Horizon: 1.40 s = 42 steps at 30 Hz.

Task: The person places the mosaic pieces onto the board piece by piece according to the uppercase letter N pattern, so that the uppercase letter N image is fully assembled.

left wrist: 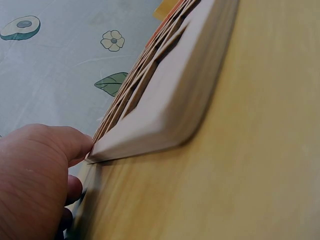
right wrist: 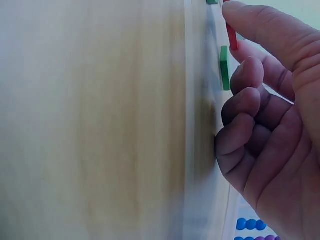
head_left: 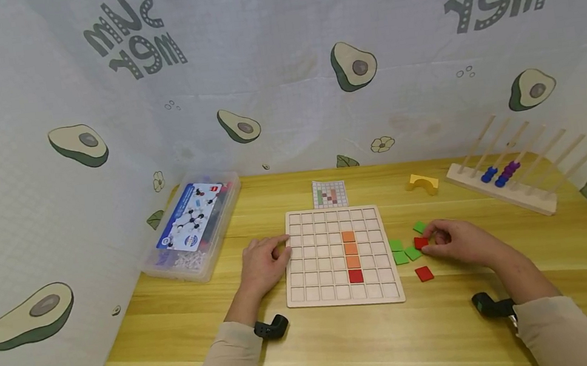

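Smooth, matt wooden grid board

Open table in front of the board, left hand in the gap between board and plastic box, loose tiles and right hand crowding the right side, yellow arch and pegged stand farther back
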### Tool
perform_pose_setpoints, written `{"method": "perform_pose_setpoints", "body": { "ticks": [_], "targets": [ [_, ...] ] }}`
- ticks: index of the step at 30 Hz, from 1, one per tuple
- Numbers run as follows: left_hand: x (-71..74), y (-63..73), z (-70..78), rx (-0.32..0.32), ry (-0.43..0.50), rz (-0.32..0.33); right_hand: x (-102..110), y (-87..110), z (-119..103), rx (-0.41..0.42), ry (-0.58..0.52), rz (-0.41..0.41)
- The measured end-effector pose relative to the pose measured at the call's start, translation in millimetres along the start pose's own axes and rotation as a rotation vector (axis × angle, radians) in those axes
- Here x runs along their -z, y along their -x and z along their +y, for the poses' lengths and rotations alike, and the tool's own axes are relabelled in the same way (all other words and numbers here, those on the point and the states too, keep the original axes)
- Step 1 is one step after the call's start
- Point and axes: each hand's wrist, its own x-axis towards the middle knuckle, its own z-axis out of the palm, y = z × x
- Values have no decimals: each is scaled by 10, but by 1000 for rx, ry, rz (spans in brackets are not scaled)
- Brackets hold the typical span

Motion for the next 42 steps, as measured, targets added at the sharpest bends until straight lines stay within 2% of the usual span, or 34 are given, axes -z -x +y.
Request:
{"method": "perform_pose_setpoints", "body": {
  "ticks": [9, 14, 22, 28, 34, 42],
  "targets": [
    [-13, -5, -11, 2, -3, -6, -22, 12, -196, 1, 3, 6],
    [-7, -4, -5, 2, -4, -3, -51, -5, -336, 31, -8, 3],
    [15, 7, 18, 5, 5, 0, -140, -46, -576, 71, -24, -40],
    [-9, -12, -1, 2, -4, -3, -221, -102, -734, 55, -63, -56],
    [-6, -17, -4, 18, 5, -19, -294, -165, -898, 103, -77, -61],
    [5, -11, 12, 11, 4, -1, -402, -274, -1115, 137, -43, -69]
  ]
}}
